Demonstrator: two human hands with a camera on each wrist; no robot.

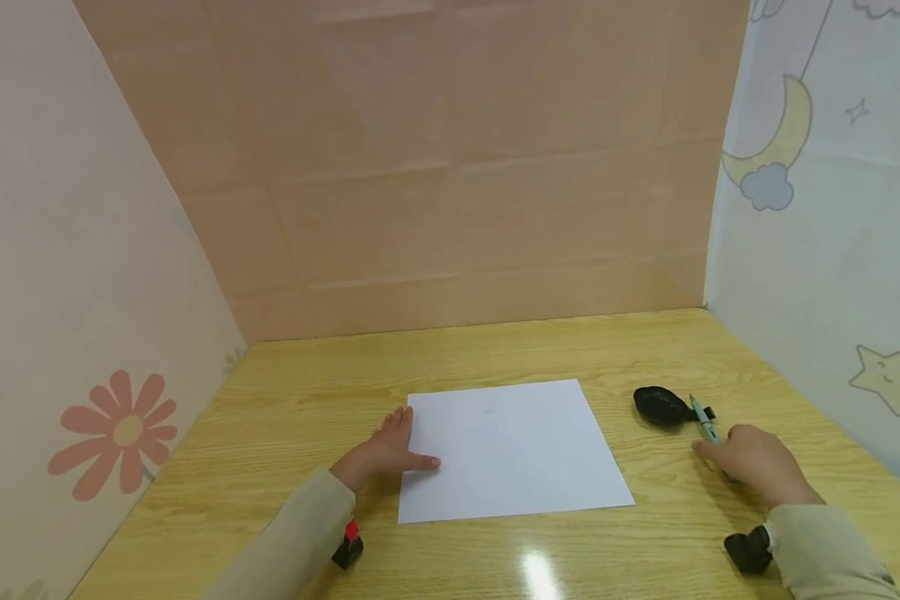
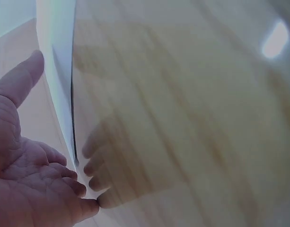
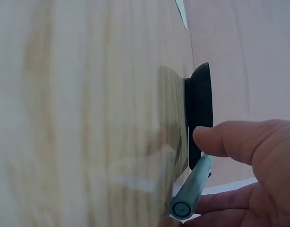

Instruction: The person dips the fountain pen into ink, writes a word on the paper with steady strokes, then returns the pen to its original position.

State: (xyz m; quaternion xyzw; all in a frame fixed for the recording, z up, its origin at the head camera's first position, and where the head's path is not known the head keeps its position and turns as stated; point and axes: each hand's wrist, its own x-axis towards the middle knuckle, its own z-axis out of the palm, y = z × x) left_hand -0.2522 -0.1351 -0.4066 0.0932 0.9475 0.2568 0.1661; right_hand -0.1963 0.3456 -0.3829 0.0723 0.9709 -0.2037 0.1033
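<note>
A white sheet of paper [image 1: 510, 450] lies flat on the wooden table. My left hand [image 1: 392, 450] rests at its left edge, the thumb spread over the sheet and the other fingers extended along the border. In the left wrist view the paper [image 2: 59, 61] appears edge-on beside the hand [image 2: 31, 175]. Over on the right, my right hand [image 1: 753, 460] holds a pale green pen [image 1: 705, 421] between thumb and fingers, one end pointing away from me. The right wrist view shows the round end of the pen [image 3: 189, 189] near the tabletop. Just beyond it lies a black oval object [image 1: 660, 407] with a narrow stem.
The wooden table [image 1: 495, 346] meets a tan covered wall [image 1: 450, 208] at the back. Patterned walls stand at the left [image 1: 82, 250] and right [image 1: 832, 250]. Small black devices [image 1: 750, 550] are worn at both wrists.
</note>
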